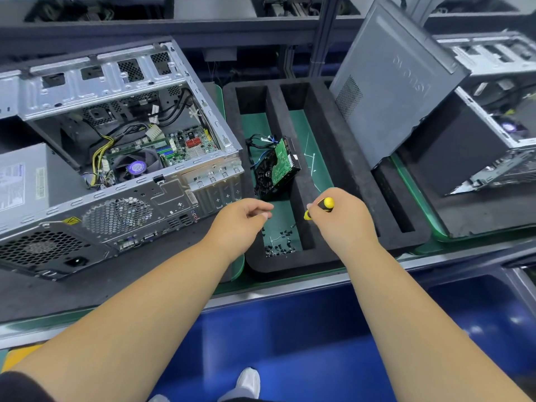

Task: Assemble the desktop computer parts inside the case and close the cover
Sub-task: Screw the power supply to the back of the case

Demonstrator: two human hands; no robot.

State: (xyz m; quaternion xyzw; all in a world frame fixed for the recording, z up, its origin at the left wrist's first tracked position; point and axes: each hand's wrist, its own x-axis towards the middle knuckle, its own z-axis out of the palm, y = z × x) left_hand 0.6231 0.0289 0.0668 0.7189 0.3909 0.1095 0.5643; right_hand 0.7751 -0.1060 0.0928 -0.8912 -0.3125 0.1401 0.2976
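An open computer case lies on its side at the left of the frame on the tabletop, its cover off, with the motherboard, fan and bundled cables visible inside. Just right of it sits a black foam tray with long compartments. In the left compartment a hard drive stands tilted, green circuit board facing up, with blue and black cables behind it; a scatter of small black screws lies at the near end of that same compartment. A grey side panel leans upright in the upper right, against the far right part of the tray, beside a second case.

The left hand hovers over the near end of the tray, above the screws, its fingers curled with thumb and fingertips close together; whether they pinch a screw cannot be told. The right hand grips a yellow-and-black screwdriver, fingers wrapped round the handle, just above the tray's middle wall.
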